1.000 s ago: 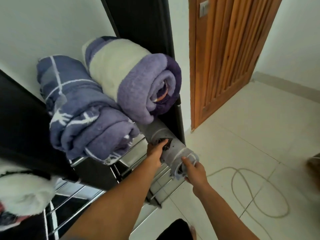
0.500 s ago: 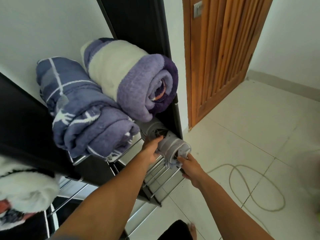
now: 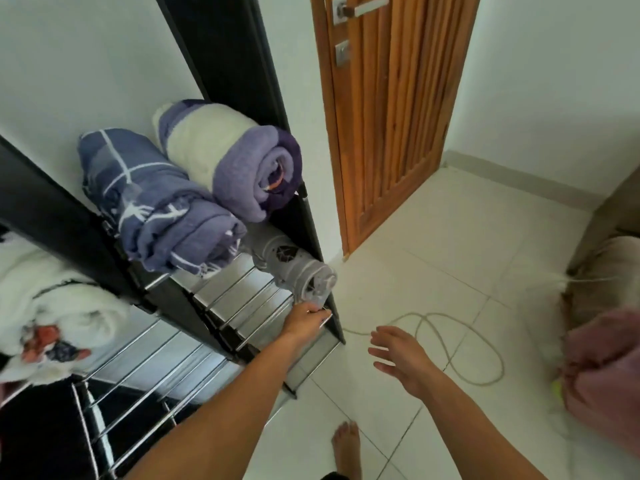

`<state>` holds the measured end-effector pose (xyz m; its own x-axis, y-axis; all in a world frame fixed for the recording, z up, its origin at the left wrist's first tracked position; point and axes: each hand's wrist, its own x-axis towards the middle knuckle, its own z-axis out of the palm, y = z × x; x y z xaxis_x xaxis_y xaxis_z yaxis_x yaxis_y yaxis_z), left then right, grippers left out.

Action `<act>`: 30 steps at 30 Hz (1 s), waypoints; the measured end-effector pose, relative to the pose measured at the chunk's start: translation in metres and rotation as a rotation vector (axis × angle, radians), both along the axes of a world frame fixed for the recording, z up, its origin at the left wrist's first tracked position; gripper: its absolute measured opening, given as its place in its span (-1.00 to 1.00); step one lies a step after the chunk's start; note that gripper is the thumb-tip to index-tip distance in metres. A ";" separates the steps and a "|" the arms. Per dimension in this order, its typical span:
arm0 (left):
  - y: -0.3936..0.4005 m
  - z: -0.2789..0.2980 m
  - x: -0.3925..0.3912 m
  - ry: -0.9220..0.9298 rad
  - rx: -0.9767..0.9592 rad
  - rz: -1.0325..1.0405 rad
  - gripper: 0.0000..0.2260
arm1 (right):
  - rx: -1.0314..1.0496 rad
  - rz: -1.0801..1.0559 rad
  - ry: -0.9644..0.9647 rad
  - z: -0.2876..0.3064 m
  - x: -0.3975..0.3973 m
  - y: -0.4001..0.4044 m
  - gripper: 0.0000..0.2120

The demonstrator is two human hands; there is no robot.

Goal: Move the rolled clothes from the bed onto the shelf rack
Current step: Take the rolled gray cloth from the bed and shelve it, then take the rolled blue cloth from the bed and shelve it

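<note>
Tiled floor, shelf rack: left hand pinching grey roll into place, right hand spread, free; next, likely release.

Black rack with chrome bars carries two purple rolls on top; grey roll below; white bundle alongside.

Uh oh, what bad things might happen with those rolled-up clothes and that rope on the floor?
The grey roll sticks out past the front edge of the shelf rack, and only the left hand touches it, so it might slip off. The two purple rolls above, the checked one and the cream-banded one, also overhang and could tumble if the rack gets bumped. The cord loops on the tiles near the bare foot, a possible trip.
</note>
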<state>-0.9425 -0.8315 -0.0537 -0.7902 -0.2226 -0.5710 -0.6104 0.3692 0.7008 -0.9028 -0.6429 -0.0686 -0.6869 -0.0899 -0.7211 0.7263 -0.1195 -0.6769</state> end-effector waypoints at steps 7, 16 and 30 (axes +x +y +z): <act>0.126 -0.003 0.116 -0.158 0.125 -0.266 -0.91 | 0.008 -0.279 -0.117 0.000 0.147 0.144 -0.91; 0.303 0.020 0.247 -0.170 0.199 -0.863 -0.97 | -0.034 -1.029 -0.080 0.025 0.399 0.281 -0.87; 0.464 0.032 0.529 -0.431 0.221 -1.437 -0.91 | -0.117 -1.795 -0.054 0.047 0.722 0.316 -0.85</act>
<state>-0.4133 -0.3671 -0.0219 -0.0238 0.6871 -0.7261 -0.0013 0.7263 0.6874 -0.1805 -0.3271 -0.0215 0.0286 0.6141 -0.7887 -0.3114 -0.7443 -0.5908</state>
